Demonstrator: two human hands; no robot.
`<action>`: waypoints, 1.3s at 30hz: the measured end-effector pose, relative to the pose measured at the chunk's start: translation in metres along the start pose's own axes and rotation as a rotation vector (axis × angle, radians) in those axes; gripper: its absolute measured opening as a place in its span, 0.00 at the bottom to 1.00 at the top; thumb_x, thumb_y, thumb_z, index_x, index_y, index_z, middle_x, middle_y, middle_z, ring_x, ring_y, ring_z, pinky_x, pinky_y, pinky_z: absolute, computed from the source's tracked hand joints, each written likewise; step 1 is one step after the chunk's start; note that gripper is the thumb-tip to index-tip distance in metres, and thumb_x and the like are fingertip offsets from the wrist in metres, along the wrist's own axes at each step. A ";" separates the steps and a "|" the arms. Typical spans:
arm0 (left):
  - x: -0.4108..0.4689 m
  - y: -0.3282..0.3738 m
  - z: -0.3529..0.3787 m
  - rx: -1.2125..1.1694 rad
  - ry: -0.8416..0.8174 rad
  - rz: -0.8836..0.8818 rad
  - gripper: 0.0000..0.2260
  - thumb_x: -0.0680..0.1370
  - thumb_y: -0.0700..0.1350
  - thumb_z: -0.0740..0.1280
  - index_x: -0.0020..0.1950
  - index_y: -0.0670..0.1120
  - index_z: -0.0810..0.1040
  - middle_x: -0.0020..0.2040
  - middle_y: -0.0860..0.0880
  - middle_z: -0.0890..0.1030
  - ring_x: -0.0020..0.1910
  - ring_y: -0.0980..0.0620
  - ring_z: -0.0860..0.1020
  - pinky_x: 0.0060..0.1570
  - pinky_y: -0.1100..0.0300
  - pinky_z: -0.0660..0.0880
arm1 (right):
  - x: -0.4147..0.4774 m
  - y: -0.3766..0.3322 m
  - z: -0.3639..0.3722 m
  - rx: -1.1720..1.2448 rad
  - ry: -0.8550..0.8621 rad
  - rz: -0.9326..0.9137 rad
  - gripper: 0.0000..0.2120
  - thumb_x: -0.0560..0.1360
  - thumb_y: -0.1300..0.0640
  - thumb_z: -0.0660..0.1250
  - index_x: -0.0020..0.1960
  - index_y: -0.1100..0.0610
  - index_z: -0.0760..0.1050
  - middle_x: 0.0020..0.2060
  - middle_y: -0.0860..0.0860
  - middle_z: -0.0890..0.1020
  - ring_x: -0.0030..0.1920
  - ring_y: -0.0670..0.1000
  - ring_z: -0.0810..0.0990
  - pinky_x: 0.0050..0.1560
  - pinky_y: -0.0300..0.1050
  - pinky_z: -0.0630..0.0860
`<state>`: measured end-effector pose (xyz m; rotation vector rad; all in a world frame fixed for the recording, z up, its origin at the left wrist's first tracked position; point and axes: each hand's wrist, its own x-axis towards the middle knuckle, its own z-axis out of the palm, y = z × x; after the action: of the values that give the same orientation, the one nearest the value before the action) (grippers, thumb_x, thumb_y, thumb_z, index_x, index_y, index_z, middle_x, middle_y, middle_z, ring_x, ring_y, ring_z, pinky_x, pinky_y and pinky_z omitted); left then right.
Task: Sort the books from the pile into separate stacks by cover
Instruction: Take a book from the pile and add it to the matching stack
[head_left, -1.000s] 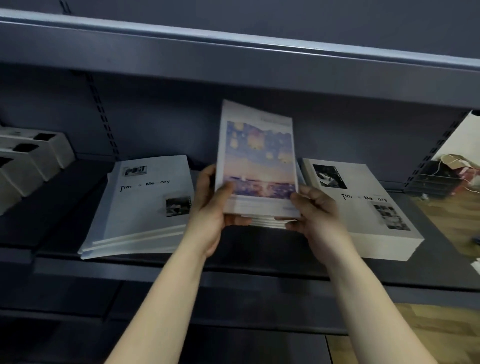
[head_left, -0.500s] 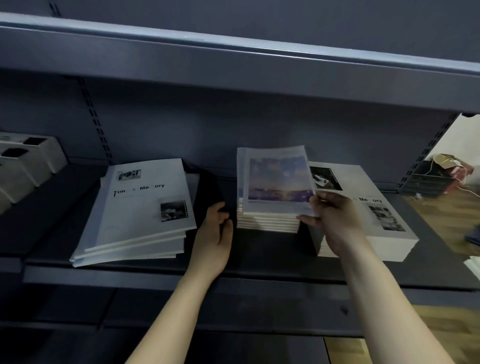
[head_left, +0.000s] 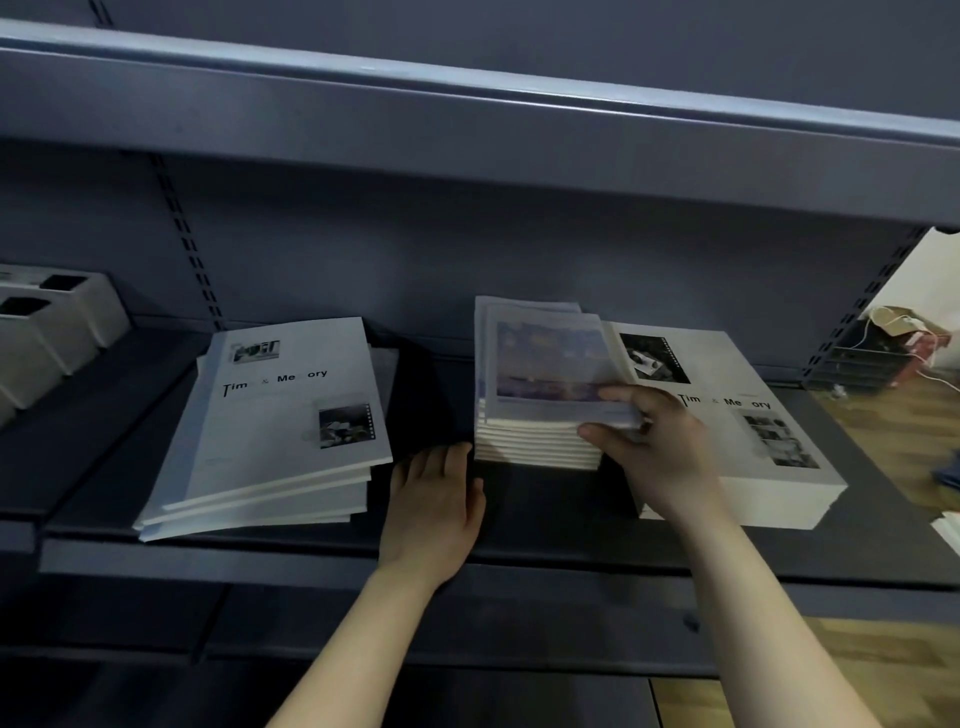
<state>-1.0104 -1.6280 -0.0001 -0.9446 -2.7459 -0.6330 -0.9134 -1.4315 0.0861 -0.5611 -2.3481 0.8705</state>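
While the right hand (head_left: 660, 452) pinches the near corner of the colour-cover book (head_left: 545, 364) atop the middle stack (head_left: 535, 449) in the head view, square its edges before release; blur leaves alignment uncertain. Use the left hand (head_left: 434, 499), flat and relaxed on the shelf (head_left: 545, 519) just beside the stack, as a stop.

Dark grey shelf (head_left: 519, 525), white black-lettered books (head_left: 291, 415), purple sunset-picture cover (head_left: 545, 364), pale grey boxes (head_left: 78, 317)

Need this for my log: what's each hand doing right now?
Left hand: open, holding nothing, beside the middle stack.
Right hand: pinching the front corner of the top sunset-cover book.
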 end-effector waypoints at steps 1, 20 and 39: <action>0.000 0.000 0.001 0.003 -0.001 0.000 0.20 0.80 0.52 0.55 0.71 0.49 0.66 0.65 0.48 0.73 0.64 0.47 0.70 0.65 0.52 0.62 | 0.002 -0.001 0.002 0.002 0.005 -0.010 0.18 0.68 0.51 0.75 0.56 0.48 0.78 0.51 0.45 0.78 0.51 0.46 0.75 0.51 0.36 0.68; 0.000 -0.001 0.003 0.024 0.053 0.006 0.22 0.77 0.54 0.52 0.65 0.46 0.73 0.58 0.46 0.79 0.56 0.44 0.76 0.59 0.49 0.70 | 0.019 -0.010 0.018 0.010 0.023 -0.049 0.16 0.70 0.53 0.73 0.57 0.51 0.78 0.49 0.44 0.77 0.49 0.41 0.72 0.42 0.16 0.61; 0.001 0.001 0.000 -0.023 0.009 -0.011 0.21 0.79 0.50 0.57 0.71 0.48 0.66 0.65 0.47 0.74 0.63 0.46 0.71 0.65 0.54 0.63 | 0.025 0.003 0.025 0.007 0.028 -0.052 0.22 0.68 0.52 0.75 0.60 0.55 0.78 0.57 0.51 0.81 0.58 0.48 0.77 0.49 0.25 0.63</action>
<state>-1.0110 -1.6269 0.0008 -0.9291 -2.7435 -0.6705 -0.9474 -1.4274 0.0775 -0.5041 -2.3227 0.8421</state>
